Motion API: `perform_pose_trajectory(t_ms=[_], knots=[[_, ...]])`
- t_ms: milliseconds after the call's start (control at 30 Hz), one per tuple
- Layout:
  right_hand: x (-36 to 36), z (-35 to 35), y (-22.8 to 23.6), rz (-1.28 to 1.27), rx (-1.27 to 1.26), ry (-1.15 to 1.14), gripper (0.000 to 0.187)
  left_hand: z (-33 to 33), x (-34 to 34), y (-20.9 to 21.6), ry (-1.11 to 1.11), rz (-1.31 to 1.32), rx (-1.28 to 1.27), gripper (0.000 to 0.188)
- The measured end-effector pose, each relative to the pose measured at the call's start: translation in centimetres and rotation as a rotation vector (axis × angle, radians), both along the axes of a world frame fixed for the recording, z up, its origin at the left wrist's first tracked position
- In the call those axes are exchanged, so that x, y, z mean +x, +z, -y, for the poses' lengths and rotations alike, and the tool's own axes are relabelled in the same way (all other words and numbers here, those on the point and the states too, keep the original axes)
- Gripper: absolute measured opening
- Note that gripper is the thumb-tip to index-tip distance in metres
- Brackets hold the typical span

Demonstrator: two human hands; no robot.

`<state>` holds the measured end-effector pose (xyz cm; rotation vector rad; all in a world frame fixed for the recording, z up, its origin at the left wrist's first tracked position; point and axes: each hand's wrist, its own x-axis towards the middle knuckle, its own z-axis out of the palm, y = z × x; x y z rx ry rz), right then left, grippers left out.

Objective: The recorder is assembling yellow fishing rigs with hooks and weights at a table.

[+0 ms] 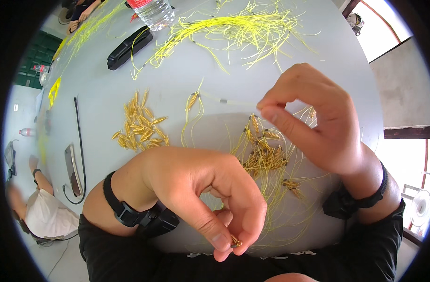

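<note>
Near the table's front edge my left hand (210, 192) is closed, its thumb and fingertips pinching a small gold coil spring (235, 241). My right hand (313, 113) is raised to the right, thumb and forefinger pressed together. A thin yellow line (240, 102), faint and blurred, with a small grey sleeve (223, 101) on it, runs up to those fingertips. Left of it lies a single gold spring (193, 101) with yellow line attached. Between and beyond my hands is a heap of gold springs tied to yellow lines (269, 155). Loose gold springs (139, 124) form another pile on the left.
A bundle of yellow lines (238, 28) spreads across the far table, beside a black case (129, 48) and a water bottle (154, 14). A phone (74, 169) and a black cable (79, 141) lie left. Two other people are at the left side.
</note>
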<state>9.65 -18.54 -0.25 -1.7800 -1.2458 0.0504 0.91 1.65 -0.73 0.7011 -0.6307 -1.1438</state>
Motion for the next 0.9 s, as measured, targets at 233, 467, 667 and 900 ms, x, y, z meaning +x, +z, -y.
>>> perform_pose_trajectory(t_ms=[233, 467, 667, 900], knots=[[-0.2, 0.1, -0.1, -0.145, 0.018, -0.112, 0.012, 0.3, -0.9, 0.0, 0.353, 0.041, 0.098, 0.013], [0.0, 0.2, -0.4, -0.215, 0.105, -0.237, 0.013, 0.7, 0.2, -0.8, 0.882, -0.01, 0.2, 0.039], [0.0, 0.0, 0.0, 0.025, 0.027, -0.172, 0.012, 0.8, 0.3, -0.8, 1.014, 0.009, 0.233, 0.046], [0.0, 0.0, 0.0, 0.063, -0.004, -0.145, 0.013, 0.9, 0.3, -0.7, 1.055, -0.014, 0.259, 0.047]])
